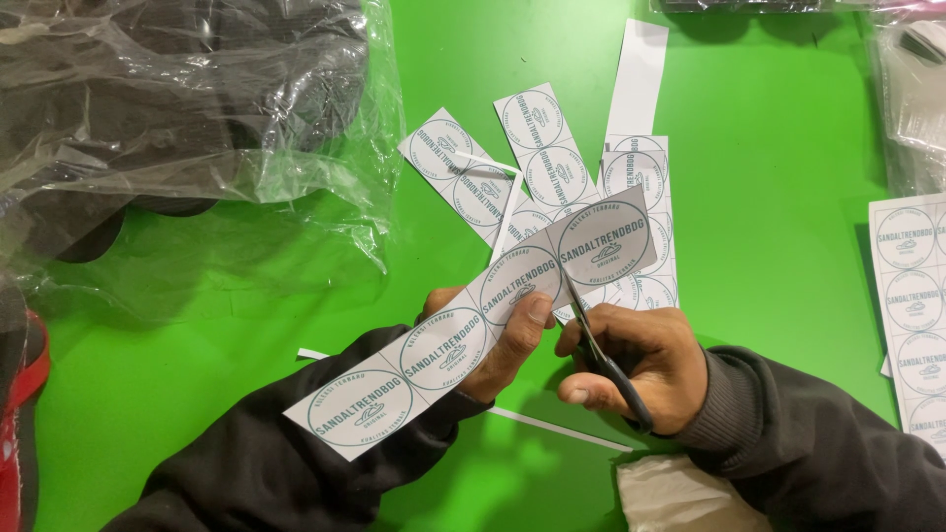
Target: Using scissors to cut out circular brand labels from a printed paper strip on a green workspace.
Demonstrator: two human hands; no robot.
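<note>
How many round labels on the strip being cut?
4, all on the strip: one at the lower-left end, one over the left wrist, one under the left hand thumb, one beyond the scissors in the right hand.

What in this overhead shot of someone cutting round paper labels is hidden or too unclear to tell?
- Head view: scissors handles, covered by the right hand.
- Dark goods in the clear plastic bag: wrinkled, shiny film blurs them.
- Label sheet at right, cut off by the frame edge.
- Left hand palm, hidden behind the label strip it holds.
- Red object, cut off at left.
</note>
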